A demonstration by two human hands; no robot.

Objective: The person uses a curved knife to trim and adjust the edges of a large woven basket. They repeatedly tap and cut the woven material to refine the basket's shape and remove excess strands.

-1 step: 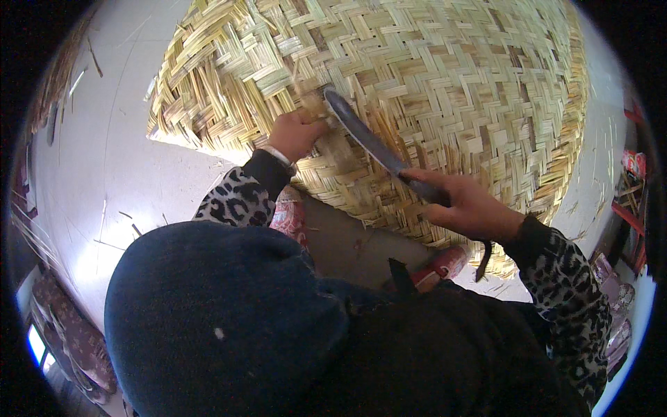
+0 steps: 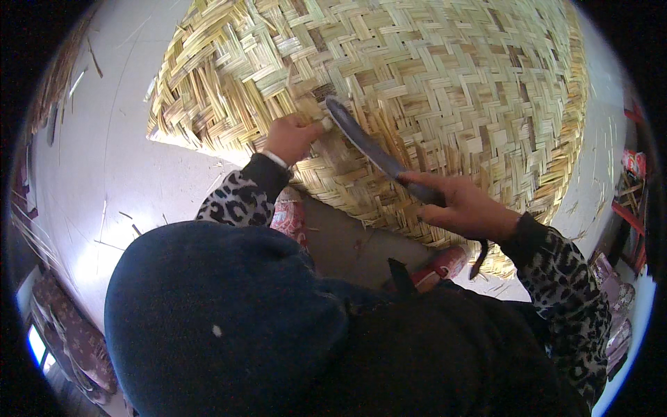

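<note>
Curved knife [image 2: 365, 143] clasped in right grip [image 2: 472, 210]; left grip [image 2: 290, 140] curled over mat [image 2: 458, 97].

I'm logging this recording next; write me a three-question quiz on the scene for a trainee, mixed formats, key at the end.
1. Multiple choice: which hand grips the curved dark blade?
A) the left only
B) the right only
C) both
2. True or false: the woven mat runs past the top edge of the picture.
3. Short answer: what pattern do the sleeves show?

Key:
1. B. The right hand is closed on the handle; the left hand is to the left of the blade, its fingertips partly blurred.
2. True.
3. Animal-print spots, dark on grey.
</note>
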